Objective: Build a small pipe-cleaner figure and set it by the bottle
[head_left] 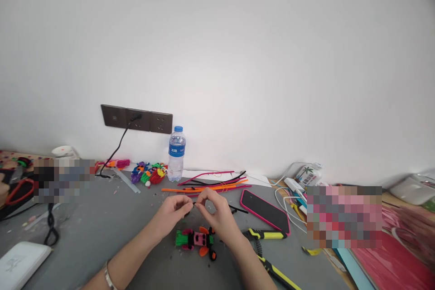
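Over the grey table (pixel 84 231), my left hand (pixel 173 213) and my right hand (pixel 214 210) meet nearly fingertip to fingertip. Each pinches thumb against forefinger on a tiny dark piece between them, too small to make out clearly. Just below them lies a fuzzy figure (pixel 197 239) in green, pink, black and orange. Behind the hands are orange, pink and black pipe cleaners (pixel 210 187). A short black pipe cleaner (pixel 239 209) shows beside my right hand.
A water bottle (pixel 176 154) stands by the wall. To the right lie a pink-edged phone (pixel 265 210), yellow-black pliers (pixel 268 234) and white cables. Small colourful figures (pixel 149 173) sit at the back. Other people's hands (pixel 416 226) show at both edges; a white box (pixel 23 265) is front left.
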{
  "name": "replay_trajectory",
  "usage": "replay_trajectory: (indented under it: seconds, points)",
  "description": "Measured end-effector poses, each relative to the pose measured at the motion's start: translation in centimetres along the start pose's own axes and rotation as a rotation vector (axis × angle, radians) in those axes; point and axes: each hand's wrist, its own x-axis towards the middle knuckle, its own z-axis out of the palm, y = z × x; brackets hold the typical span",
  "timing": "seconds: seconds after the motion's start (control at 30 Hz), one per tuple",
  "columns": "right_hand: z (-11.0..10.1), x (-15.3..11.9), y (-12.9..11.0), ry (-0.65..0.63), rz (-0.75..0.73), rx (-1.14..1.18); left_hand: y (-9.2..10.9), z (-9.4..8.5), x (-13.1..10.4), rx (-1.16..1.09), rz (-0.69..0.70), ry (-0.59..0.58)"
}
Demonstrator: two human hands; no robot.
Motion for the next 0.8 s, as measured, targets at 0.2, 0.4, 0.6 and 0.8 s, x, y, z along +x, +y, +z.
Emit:
replay_trajectory:
  seconds: [0.2, 0.4, 0.6, 0.8]
  points:
    - [0.3, -0.1, 0.1, 0.067, -0.033, -0.015, -0.1, 0.7, -0.2, -0.069, 0.001, 0.084]
    - [1.1, -0.2, 0.3, 0.093, -0.048, 0.091, 0.5, 0.9, -0.5, -0.057, 0.03, 0.183]
    - [-0.5, 0.1, 0.0, 0.037, 0.049, 0.174, 0.6, 0.2, -0.4, -0.014, 0.032, 0.12]
    - [-1.5, 0.1, 0.6, -0.078, 0.124, 0.2, 1.1, 0.0, -0.6, 0.1, 0.128, -0.045]
